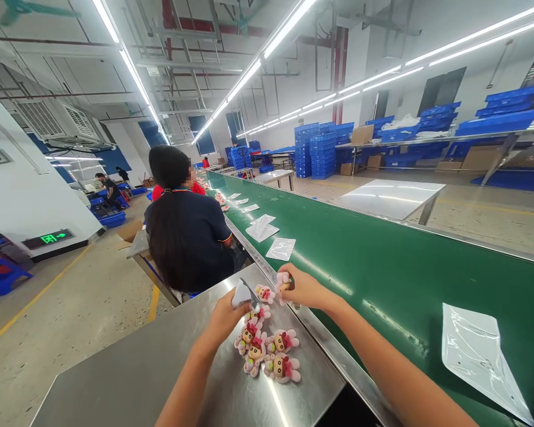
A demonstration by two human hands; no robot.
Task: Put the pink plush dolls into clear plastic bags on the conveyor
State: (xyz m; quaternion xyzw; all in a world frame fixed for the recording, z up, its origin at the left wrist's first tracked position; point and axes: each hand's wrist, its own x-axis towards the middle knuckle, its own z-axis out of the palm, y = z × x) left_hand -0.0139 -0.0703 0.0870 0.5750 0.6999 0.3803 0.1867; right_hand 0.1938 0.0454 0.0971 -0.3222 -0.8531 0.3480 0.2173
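My left hand [228, 317] grips a small silvery-white plastic pouch [244, 293], held tilted above the steel table. Between the fingers of my right hand [303, 287] is a pink bunny-eared doll [283, 281], at the edge of the green belt. Beneath and between my hands, several like dolls lie in a loose group, among them one doll [264, 293] close to both hands and another doll [285, 367] nearer to me. My left fingers partly cover the pouch, and my right fingers hide some of the held doll.
The steel table [129, 367] adjoins a long green conveyor belt [360, 267]. Flat pouches lie on it, including a pouch [281, 249] ahead and a larger pouch [476, 350] at right. A co-worker [187, 231] sits ahead on the left. Blue crates [323, 151] stand beyond.
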